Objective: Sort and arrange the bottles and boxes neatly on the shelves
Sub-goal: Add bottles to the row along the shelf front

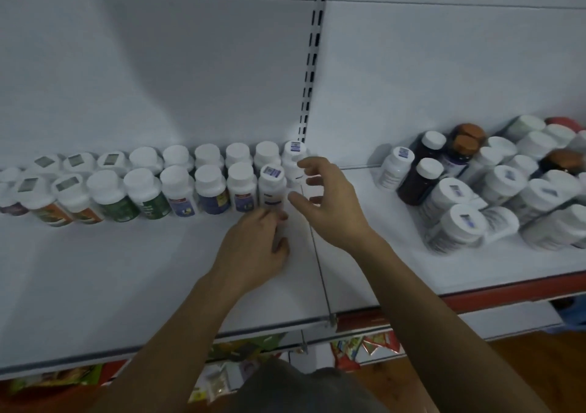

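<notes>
Bare forearms [177, 324] reach from the lower edge toward the white shelf [126, 270]. 2 rows of white-capped pill bottles stand along the shelf's back and end just left of the slotted upright [312, 64].

The left hand [253, 244] lies knuckles-up with its curled fingertips at the foot of the front-row end bottle [272, 190]; whether they pinch it cannot be told. The right hand [326, 200] hovers just beside that bottle and the back-row end bottle [294, 156], its fingers spread and holding nothing. The hands are near each other but do not touch.

Step in hand, as judged: squaring the 2 end bottles into their rows. An unsorted cluster of bottles [494, 190] is crowded and leaning in the right-hand bay, well apart from the rows. The next move probably calls for fetching 1 bottle from there and starting the next pair, without knocking its neighbours.
</notes>
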`<move>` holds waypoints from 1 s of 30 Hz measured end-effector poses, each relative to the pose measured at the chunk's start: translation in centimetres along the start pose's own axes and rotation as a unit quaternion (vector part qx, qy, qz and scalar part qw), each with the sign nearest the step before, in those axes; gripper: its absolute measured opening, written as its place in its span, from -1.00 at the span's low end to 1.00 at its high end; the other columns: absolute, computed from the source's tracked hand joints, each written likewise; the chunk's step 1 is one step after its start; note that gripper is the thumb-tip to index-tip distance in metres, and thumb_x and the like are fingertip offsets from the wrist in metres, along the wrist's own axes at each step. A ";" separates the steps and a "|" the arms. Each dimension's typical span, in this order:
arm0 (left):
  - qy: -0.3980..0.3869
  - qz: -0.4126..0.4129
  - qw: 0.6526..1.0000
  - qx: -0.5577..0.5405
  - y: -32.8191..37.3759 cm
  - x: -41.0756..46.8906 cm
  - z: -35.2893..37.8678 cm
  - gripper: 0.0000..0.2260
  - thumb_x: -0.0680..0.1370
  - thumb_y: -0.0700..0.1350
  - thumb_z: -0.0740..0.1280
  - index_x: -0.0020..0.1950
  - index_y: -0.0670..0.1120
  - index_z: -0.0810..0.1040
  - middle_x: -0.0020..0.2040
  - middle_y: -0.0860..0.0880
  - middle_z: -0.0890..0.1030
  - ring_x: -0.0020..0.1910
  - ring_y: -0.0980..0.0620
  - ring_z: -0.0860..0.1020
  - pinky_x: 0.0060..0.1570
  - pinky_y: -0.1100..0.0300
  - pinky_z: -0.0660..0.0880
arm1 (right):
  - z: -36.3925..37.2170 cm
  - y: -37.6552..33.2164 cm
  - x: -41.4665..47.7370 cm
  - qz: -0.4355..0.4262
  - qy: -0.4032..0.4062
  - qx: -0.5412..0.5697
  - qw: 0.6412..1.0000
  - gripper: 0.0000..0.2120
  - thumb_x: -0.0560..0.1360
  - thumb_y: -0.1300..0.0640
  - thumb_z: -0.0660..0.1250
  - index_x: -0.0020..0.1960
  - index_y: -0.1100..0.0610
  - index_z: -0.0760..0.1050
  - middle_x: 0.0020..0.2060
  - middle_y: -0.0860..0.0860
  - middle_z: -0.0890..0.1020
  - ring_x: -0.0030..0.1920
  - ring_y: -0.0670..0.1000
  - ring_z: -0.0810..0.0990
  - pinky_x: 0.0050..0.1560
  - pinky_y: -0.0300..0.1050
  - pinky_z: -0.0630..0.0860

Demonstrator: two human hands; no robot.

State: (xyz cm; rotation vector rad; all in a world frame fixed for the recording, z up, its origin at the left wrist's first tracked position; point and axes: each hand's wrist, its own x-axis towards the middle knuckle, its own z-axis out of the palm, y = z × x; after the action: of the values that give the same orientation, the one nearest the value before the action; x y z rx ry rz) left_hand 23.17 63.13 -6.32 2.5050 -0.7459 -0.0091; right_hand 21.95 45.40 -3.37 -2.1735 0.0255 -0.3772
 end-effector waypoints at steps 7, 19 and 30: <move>-0.044 -0.105 0.993 0.030 2.2 2.1 -0.1 -0.70 0.59 0.09 0.32 0.24 -0.03 0.52 0.00 0.02 0.59 -0.05 0.01 0.56 -0.11 0.10 0.52 | -8.2 0.1 -0.9 -0.004 -0.086 -0.132 0.987 -0.73 0.55 0.04 0.42 0.23 -0.01 0.52 0.03 -0.07 0.58 -0.01 -0.07 0.56 -0.10 -0.31 0.45; -0.049 0.090 0.976 -0.192 13.5 11.9 4.7 -0.35 0.56 -0.15 0.37 0.57 0.10 0.15 0.44 -0.06 0.36 0.33 -0.02 0.44 0.28 0.03 0.44 | -20.0 3.9 -2.0 0.085 0.127 -0.327 0.933 -0.83 0.52 0.02 0.38 0.07 0.07 0.55 -0.07 -0.02 0.62 -0.09 0.00 0.56 -0.12 -0.08 0.49; 0.000 0.032 0.921 -0.389 13.4 13.3 6.9 -0.44 0.54 -0.21 0.46 0.46 0.05 0.31 0.33 -0.01 0.48 0.22 -0.01 0.56 0.13 0.13 0.59 | -20.2 5.4 1.7 -0.021 0.031 -0.227 0.973 -0.72 0.47 0.19 0.40 0.17 0.10 0.53 -0.02 0.00 0.60 -0.07 -0.03 0.51 -0.05 -0.13 0.47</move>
State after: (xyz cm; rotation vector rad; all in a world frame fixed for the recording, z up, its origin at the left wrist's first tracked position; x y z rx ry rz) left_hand 26.59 43.46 -3.97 1.7188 -0.6535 -0.2354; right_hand 18.65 26.03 3.83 -2.6167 0.1101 -0.5018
